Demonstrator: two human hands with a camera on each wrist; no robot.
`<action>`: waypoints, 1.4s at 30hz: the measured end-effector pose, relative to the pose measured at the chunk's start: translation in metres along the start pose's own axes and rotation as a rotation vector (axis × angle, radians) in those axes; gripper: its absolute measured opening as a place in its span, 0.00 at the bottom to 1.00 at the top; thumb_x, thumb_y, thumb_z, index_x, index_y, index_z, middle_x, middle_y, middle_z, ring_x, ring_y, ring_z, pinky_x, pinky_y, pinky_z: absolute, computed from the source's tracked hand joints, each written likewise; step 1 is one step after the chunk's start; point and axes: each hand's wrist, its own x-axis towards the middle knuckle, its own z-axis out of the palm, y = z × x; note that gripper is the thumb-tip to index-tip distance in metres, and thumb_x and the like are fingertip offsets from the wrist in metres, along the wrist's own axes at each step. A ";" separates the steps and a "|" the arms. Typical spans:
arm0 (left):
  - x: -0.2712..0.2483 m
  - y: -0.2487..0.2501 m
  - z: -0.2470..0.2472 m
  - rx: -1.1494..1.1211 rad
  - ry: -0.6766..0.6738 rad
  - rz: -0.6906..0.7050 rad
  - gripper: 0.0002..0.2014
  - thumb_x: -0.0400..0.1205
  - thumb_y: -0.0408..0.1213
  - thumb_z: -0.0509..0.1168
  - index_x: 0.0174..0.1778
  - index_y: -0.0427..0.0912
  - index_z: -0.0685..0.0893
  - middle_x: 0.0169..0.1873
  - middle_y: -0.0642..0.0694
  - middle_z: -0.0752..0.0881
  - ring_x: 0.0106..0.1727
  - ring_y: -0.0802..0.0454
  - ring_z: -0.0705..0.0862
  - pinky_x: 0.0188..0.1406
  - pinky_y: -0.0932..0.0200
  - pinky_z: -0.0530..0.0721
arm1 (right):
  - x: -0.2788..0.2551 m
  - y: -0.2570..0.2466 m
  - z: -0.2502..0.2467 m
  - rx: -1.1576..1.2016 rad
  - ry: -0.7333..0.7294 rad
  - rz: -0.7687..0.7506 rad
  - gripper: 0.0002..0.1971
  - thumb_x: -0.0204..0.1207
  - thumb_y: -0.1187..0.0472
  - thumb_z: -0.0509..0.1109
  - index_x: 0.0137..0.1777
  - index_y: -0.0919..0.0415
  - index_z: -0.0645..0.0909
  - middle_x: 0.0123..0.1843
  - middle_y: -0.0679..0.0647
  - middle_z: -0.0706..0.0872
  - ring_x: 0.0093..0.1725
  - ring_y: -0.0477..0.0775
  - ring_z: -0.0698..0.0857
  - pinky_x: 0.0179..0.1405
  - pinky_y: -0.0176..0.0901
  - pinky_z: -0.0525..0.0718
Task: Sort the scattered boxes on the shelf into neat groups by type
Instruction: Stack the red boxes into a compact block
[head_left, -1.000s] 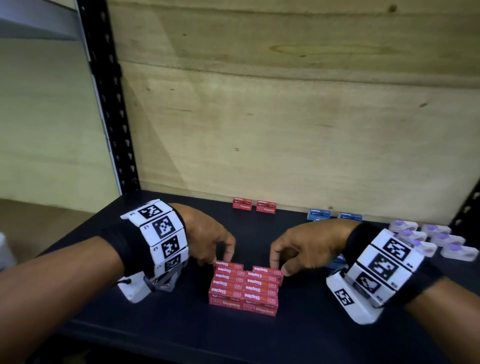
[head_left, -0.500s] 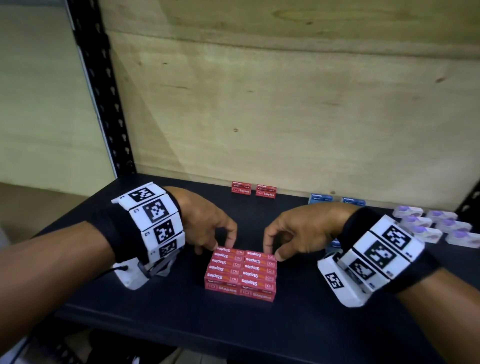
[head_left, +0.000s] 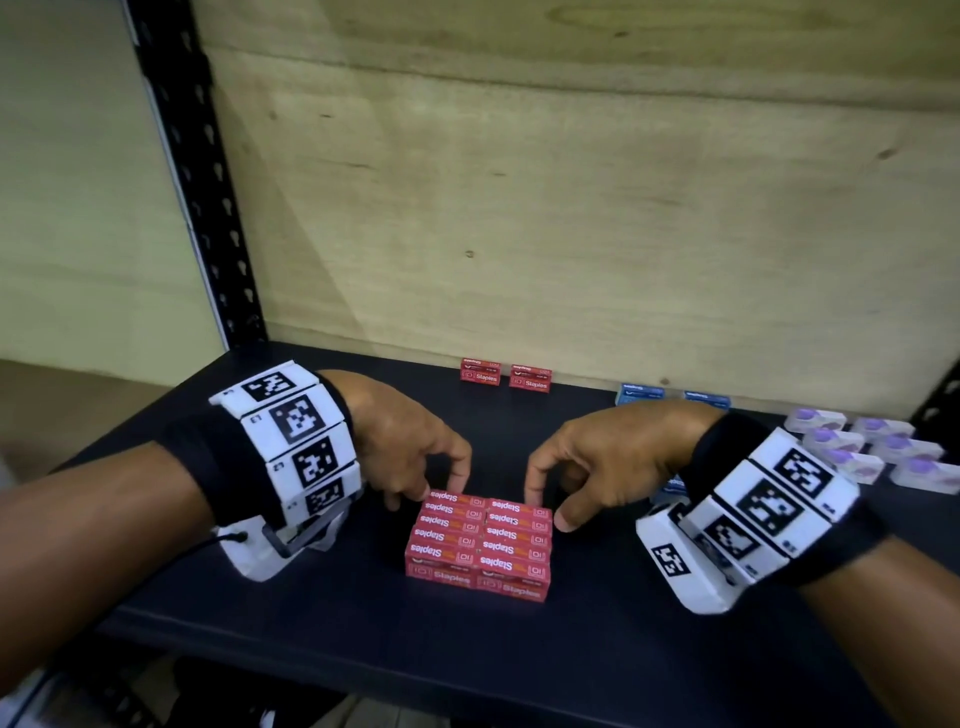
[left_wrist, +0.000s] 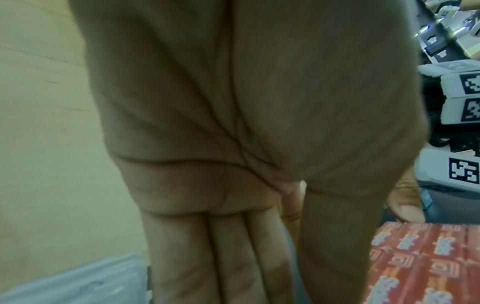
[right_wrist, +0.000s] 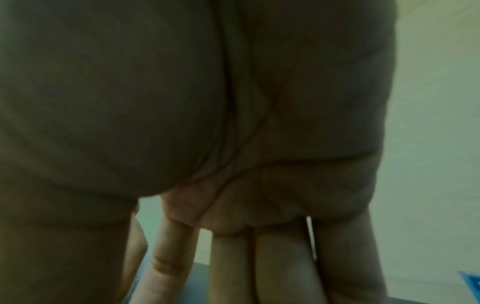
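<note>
Risk of toppling: red staple-box block (head_left: 479, 545) at shelf (head_left: 597, 649) front, left hand (head_left: 410, 457) and right hand (head_left: 597, 467) curled, fingertips touching its far corners, nothing clamped. Uneven squeeze likely to skew rows; two red boxes (head_left: 505, 374) stranded at back.

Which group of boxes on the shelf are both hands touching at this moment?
The red staple block at the front, between left hand and right hand; blue boxes and purple-topped boxes lie untouched.

Staple boxes grouped on the dark shelf (head_left: 597, 665)

Red boxes (head_left: 480, 545) form a tidy two-column block near the front; two more red boxes (head_left: 505, 375) stand at the back wall.
</note>
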 end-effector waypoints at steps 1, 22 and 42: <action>0.000 0.000 0.000 -0.001 -0.004 0.004 0.12 0.88 0.41 0.60 0.65 0.61 0.74 0.53 0.51 0.90 0.55 0.59 0.88 0.60 0.55 0.84 | 0.000 0.000 0.001 -0.003 0.002 0.001 0.12 0.78 0.49 0.75 0.60 0.38 0.84 0.39 0.38 0.86 0.38 0.37 0.82 0.45 0.38 0.77; -0.001 -0.001 0.001 -0.001 -0.006 0.034 0.15 0.86 0.40 0.63 0.67 0.60 0.73 0.44 0.57 0.88 0.53 0.60 0.88 0.65 0.52 0.81 | 0.001 -0.001 0.002 0.003 -0.001 0.011 0.11 0.77 0.47 0.75 0.59 0.37 0.83 0.44 0.40 0.87 0.47 0.42 0.85 0.55 0.44 0.82; 0.051 -0.018 -0.057 -0.141 0.186 0.032 0.10 0.82 0.36 0.68 0.59 0.44 0.82 0.44 0.45 0.92 0.38 0.53 0.89 0.45 0.57 0.86 | 0.044 0.030 -0.060 0.005 0.001 0.127 0.15 0.76 0.52 0.77 0.61 0.47 0.82 0.49 0.50 0.92 0.46 0.46 0.89 0.61 0.49 0.86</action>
